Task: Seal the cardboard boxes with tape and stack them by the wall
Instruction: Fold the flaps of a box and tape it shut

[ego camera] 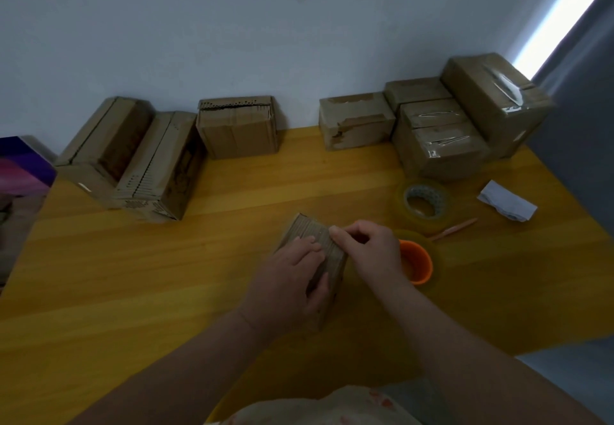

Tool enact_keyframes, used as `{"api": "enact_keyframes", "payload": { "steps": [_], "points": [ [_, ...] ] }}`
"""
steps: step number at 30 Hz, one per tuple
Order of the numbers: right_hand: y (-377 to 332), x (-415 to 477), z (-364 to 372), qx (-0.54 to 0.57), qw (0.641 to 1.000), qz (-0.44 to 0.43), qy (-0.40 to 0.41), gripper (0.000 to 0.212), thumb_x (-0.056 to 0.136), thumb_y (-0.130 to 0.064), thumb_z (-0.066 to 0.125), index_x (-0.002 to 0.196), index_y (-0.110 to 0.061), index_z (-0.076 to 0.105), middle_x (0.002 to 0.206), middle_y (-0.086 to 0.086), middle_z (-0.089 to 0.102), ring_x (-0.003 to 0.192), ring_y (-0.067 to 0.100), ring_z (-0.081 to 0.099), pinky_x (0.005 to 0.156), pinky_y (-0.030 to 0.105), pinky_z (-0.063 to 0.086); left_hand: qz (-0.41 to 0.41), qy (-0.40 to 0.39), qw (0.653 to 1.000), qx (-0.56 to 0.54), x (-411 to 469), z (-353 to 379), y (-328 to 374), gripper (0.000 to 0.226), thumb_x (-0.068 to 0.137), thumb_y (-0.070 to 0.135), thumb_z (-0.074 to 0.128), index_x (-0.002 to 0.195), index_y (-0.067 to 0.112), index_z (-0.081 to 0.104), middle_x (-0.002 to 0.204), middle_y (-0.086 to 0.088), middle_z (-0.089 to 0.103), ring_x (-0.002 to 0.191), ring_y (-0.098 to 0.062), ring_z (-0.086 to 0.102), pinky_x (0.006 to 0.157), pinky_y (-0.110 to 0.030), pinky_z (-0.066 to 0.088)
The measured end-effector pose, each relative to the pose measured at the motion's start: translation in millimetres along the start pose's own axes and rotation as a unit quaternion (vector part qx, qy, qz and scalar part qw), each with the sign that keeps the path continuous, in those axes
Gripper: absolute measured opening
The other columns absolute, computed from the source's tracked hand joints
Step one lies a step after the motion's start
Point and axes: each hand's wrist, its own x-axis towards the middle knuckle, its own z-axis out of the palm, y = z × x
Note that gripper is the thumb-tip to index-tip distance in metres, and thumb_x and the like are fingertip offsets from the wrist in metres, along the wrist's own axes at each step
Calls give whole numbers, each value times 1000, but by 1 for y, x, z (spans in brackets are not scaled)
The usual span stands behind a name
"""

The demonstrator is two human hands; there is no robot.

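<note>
You face a pale wall (232, 26) with the yellow wooden surface (133, 275) running up to it, and most of the boxes already stand along that back edge. To the right, the stack of taped boxes (438, 145) looks finished: shiny clear strips show across the tops, and they are piled against one another near the wall. Just left of them, the box with torn brown tape (355, 122) may want a fresh strip. The middle box (237, 129) and the two boxes at far left (133, 159) show no clear tape, so judge those as still to seal and stack. By that count you are roughly halfway. The small box (312, 225) stands on the surface in front of you, well apart from the wall. Your left hand (292, 278) has its grip clamped on it, fingers over the top and thumb down the side. Your right hand (368, 252) has its grip pinched together at the box's upper edge; you cannot tell whether a strip of tape sits under those fingertips. Touching your right wrist lies the orange-cored tape roll (417, 265), with the clear tape roll (423, 200) just beyond it, a thin stick (455, 227) beside them, and a crumpled paper (506, 200) further right.
</note>
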Motion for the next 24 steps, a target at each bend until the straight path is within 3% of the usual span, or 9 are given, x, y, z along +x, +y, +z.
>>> {"api": "enact_keyframes", "payload": {
  "steps": [4, 9, 11, 13, 15, 17, 19, 21, 24],
  "points": [
    [3, 3, 2, -35, 998, -36, 25, 31, 87, -30, 71, 59, -26, 59, 56, -10, 56, 54, 2, 51, 53, 21, 39, -2, -12, 1000, -3, 1, 0, 1, 33, 84, 28, 50, 97, 6, 71, 102, -6, 69, 103, -14, 58, 99, -28, 42],
    [2, 5, 2, -56, 997, -43, 38, 50, 93, -36, 62, 53, -8, 51, 50, 4, 45, 49, 15, 40, 51, 38, 33, -19, -34, 999, 0, 3, -7, 2, 34, 86, 27, 46, 97, 8, 73, 102, -4, 71, 102, -14, 63, 102, -18, 31],
    [-5, 7, 2, -58, 997, -24, 44, 53, 95, -35, 59, 48, -17, 44, 47, -5, 38, 47, 11, 35, 51, 35, 28, -14, -41, 999, 12, 4, -9, 0, 35, 86, 25, 44, 94, 9, 74, 100, -3, 72, 98, -16, 67, 98, -19, 37],
    [-13, 8, 1, -55, 997, -10, 45, 49, 97, -38, 53, 52, -20, 54, 51, -5, 51, 51, 10, 46, 52, 32, 33, -9, -60, 998, 29, 5, -13, -3, 36, 84, 25, 42, 94, 13, 75, 100, 0, 73, 96, -15, 69, 87, -21, 48],
    [-21, 10, 1, -56, 998, -10, 19, 41, 95, -46, 53, 69, -17, 66, 64, -5, 62, 62, 7, 56, 56, 31, 42, -1, -66, 997, 32, 6, -18, -8, 36, 83, 26, 43, 94, 15, 75, 101, 2, 73, 93, -14, 69, 77, -26, 55],
    [-30, 14, 3, -74, 996, -19, -44, 25, 89, -48, 62, 87, -23, 67, 75, -15, 61, 70, -1, 55, 61, 17, 41, 2, -46, 999, 5, 5, -21, -11, 31, 85, 29, 47, 95, 14, 73, 100, 0, 71, 90, -17, 68, 71, -28, 57],
    [-35, 20, 8, -111, 990, -38, -79, 20, 86, -40, 69, 97, -24, 71, 85, -13, 65, 76, 0, 55, 66, 10, 41, -49, -6, 999, 10, 4, -23, -14, 30, 83, 39, 58, 100, 16, 65, 102, 0, 67, 91, -18, 63, 73, -27, 51],
    [-37, 23, 13, -140, 986, -55, -68, 16, 88, -33, 69, 94, -19, 74, 89, -8, 69, 80, 4, 58, 70, 16, 45, -144, 28, 989, 15, 3, -21, -17, 51, 77, 50, 68, 113, 16, 57, 114, -3, 60, 104, -18, 55, 83, -29, 47],
    [-36, 23, 17, -135, 988, -52, -51, 14, 90, -30, 66, 87, -18, 74, 80, -12, 64, 78, 5, 59, 70, 23, 46, -255, -34, 965, -53, 6, -21, -21, 92, 76, 58, 66, 148, 18, 26, 152, 2, 29, 139, -15, 26, 110, -30, 27]
  ]
}}
